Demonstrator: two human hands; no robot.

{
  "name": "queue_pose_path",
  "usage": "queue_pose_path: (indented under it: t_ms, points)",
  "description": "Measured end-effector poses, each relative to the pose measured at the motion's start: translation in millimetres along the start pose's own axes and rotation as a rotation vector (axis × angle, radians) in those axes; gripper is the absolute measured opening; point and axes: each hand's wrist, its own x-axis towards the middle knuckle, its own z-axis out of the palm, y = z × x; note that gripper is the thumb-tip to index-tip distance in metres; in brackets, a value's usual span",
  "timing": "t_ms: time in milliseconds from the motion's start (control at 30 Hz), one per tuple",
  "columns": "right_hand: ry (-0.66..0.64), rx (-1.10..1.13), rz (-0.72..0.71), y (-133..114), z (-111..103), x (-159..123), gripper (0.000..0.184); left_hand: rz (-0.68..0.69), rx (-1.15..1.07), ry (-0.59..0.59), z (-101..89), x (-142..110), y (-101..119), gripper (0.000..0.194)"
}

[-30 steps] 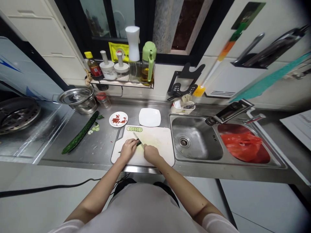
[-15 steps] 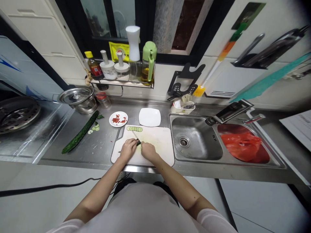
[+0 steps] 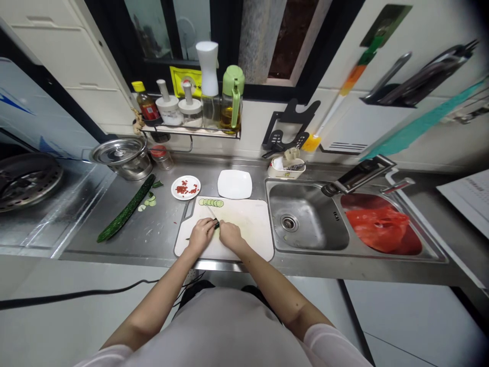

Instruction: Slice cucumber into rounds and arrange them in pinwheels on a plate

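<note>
On the white cutting board [image 3: 252, 229], my left hand [image 3: 202, 233] is closed over a dark green piece of cucumber [image 3: 217, 224], mostly hidden by the fingers. My right hand [image 3: 229, 235] is closed around the handle of a knife [image 3: 211, 211], whose thin blade points up and left, close to the left fingertips. A row of overlapping cucumber slices [image 3: 211, 203] lies along the board's top edge. Left of the board, a long whole cucumber [image 3: 126, 210] rests on the steel counter beside some cut-off pieces [image 3: 151, 200].
Behind the board stand a plate with red chopped bits [image 3: 185, 196] and a white plate [image 3: 234, 184]. The sink [image 3: 309, 224] lies to the right, with a red bag [image 3: 378, 229] in its second basin. A lidded pot [image 3: 130, 163] and a rack of bottles [image 3: 191, 131] are further back.
My right hand has shifted slightly left, closer to my left hand, with the knife. My left hand stays on the cucumber piece, and the row of slices looks the same.
</note>
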Motion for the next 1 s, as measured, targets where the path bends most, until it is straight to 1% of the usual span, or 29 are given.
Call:
queue_pose_path:
  t_ms: [400, 733, 867, 1000]
  points:
    - [-0.006, 0.005, 0.030, -0.5, 0.3, -8.9, 0.034, 0.006, -0.002, 0.009, -1.7, -0.5, 3.0, 0.024]
    - [-0.046, -0.015, 0.015, 15.7, 11.4, -31.9, 0.030, -0.015, -0.012, 0.006, 1.1, -1.5, 1.1, 0.025]
    - [-0.040, -0.021, 0.039, 21.3, 15.4, -42.2, 0.029, -0.017, -0.005, 0.010, 1.5, -1.2, -0.1, 0.024]
    - [-0.063, -0.036, 0.045, 24.8, 17.2, -49.1, 0.027, -0.017, -0.001, 0.013, 1.1, -0.7, 0.3, 0.023]
